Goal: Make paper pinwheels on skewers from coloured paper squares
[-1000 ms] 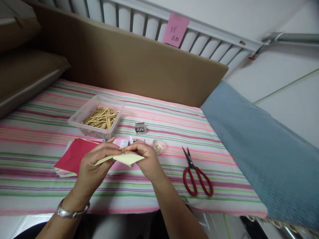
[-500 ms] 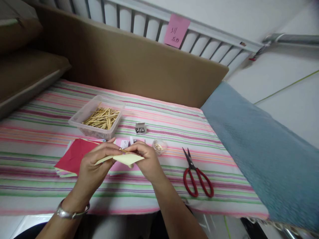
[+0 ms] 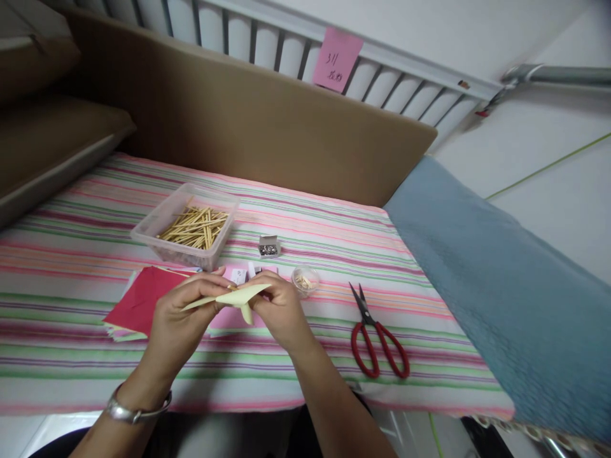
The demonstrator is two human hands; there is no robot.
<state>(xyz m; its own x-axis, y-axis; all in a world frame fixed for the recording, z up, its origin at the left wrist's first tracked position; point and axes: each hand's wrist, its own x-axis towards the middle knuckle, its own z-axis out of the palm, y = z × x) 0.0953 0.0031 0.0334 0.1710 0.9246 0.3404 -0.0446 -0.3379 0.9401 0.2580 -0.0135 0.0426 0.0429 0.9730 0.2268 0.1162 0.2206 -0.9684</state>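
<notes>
A pale yellow sheet of paper (image 3: 238, 296) is held up between my two hands, above the striped cloth. It is bent, and a narrow flap of it hangs down at the middle. My left hand (image 3: 184, 312) pinches the paper's left part between thumb and fingers. On the other side, my right hand (image 3: 281, 308) is closed on the right part, its fingertips partly hidden behind the sheet. A small yellowish tip, perhaps a stick end, shows at the left fingertips. Beneath the hands lies pink paper (image 3: 220, 323), and red paper (image 3: 147, 296) tops a stack at the left.
A clear plastic box (image 3: 217, 254) of thin wooden sticks stands behind the hands. A little box of metal pieces (image 3: 269, 247) and a round tub (image 3: 312, 278) with small pale pieces sit nearby. Red-handled scissors (image 3: 365, 321) lie at the right. A cardboard panel (image 3: 267, 133) borders the back.
The paper has turned in my hands: its right part now slants up and the flap points more plainly downward. My right fingers have shifted behind it. Everything on the cloth stays put.
</notes>
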